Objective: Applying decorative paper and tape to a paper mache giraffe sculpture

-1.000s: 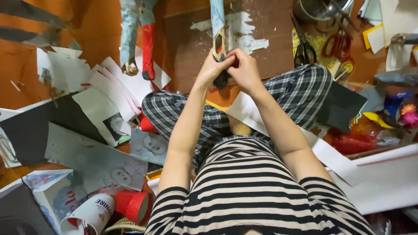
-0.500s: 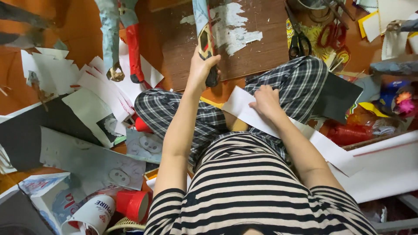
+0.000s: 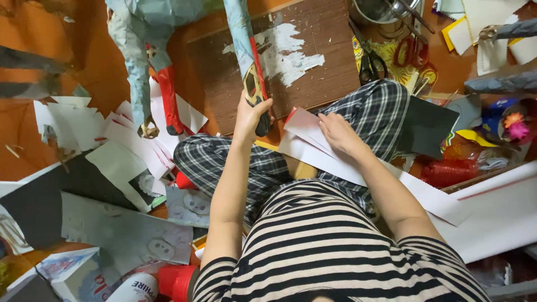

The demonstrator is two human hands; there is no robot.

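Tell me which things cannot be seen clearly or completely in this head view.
- Long paper-wrapped blue and red stick: its top is cut off by the upper edge; the left hand covers its lower part.
- White paper sheets: partly hidden under the right hand and forearm.
- Black-handled scissors: blade tips too small to tell.
- Red-capped white bottle: cut off by the bottom edge.

The top of the paper tube [image 3: 241, 33] is cut off by the upper edge, and its lower end is covered by the left hand [image 3: 251, 114]. The paper figure [image 3: 140, 50] is cropped above. The bottle [image 3: 140, 288] is cut by the bottom edge. The white sheets [image 3: 358, 162] are partly hidden under the right hand [image 3: 338, 134] and forearm. The metal pot [image 3: 380, 11] is only partly seen.
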